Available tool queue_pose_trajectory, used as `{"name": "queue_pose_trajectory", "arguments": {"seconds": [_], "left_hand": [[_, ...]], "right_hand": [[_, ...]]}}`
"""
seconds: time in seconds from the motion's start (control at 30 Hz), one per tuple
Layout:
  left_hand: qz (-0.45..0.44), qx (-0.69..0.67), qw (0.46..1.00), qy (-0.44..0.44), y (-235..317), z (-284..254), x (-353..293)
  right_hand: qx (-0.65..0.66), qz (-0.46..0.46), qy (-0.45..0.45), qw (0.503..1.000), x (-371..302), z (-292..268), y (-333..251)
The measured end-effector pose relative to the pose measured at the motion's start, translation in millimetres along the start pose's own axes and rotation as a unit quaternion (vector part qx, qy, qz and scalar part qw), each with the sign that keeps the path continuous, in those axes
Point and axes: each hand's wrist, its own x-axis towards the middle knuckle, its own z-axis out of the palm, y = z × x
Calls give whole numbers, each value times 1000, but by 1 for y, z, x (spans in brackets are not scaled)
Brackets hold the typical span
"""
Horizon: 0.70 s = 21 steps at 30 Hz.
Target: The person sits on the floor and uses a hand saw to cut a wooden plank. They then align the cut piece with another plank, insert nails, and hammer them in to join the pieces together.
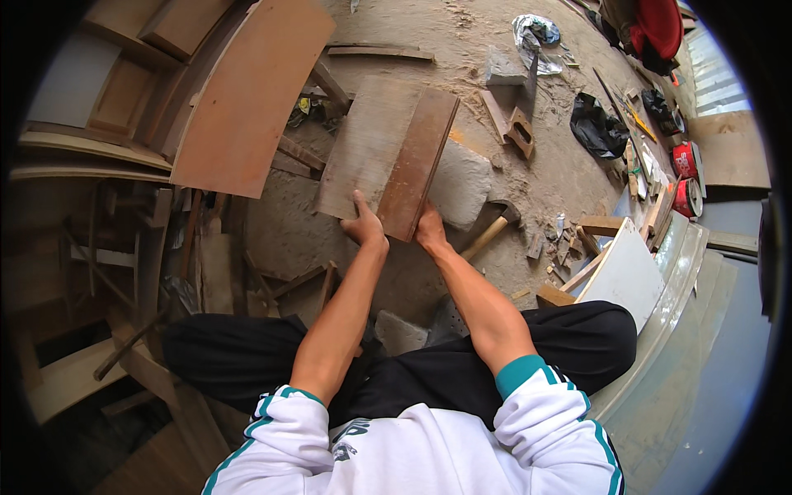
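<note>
Between both hands I hold a wooden panel (375,144), with a pale worn face and a reddish-brown strip along its right side. My left hand (365,224) grips the near edge, thumb lying on the pale face and fingers hidden beneath. At the near right corner, my right hand (431,229) is closed on the panel's side, its fingers partly hidden. Under and right of the panel rests a pale stone block (462,183). A hammer (488,233) with a wooden handle lies just right of my right hand.
A handsaw (521,132) lies beyond the stone block, near a grey block (505,66). A large brown board (256,95) and wooden furniture parts crowd the left. Black plastic (597,126), red cans (686,196), a white-faced board (624,276) and wood scraps are on the right.
</note>
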Motion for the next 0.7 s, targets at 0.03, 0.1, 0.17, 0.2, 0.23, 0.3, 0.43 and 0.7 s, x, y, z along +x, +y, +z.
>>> {"name": "queue_pose_trajectory", "arguments": {"seconds": [0.03, 0.1, 0.17, 0.2, 0.23, 0.3, 0.43, 0.7], "left_hand": [[5, -5, 1000, 14, 0, -11, 7], [14, -11, 1000, -1, 2, -8, 1], [10, -25, 1000, -13, 2, -7, -3], [9, -32, 999, -17, 2, -7, -3], [5, -14, 1000, -14, 2, -7, -3], [-2, 22, 1000, -8, 0, -9, 2], [-69, -32, 996, -36, -8, -12, 6], [-91, -10, 974, -208, -87, -33, 64]], "right_hand": [[-100, -56, -32, 993, -7, 2, -26], [-212, -103, -50, 970, -9, -15, -34], [-223, -86, -65, 969, -9, -20, -36], [-225, -38, -90, 969, -8, -25, -42], [-227, 9, -115, 967, -7, -30, -47], [-197, 64, -118, 971, -8, -30, -55], [-8, 131, -39, 991, -7, -23, -30], [285, 269, -13, 920, -11, -1, -64]]}}
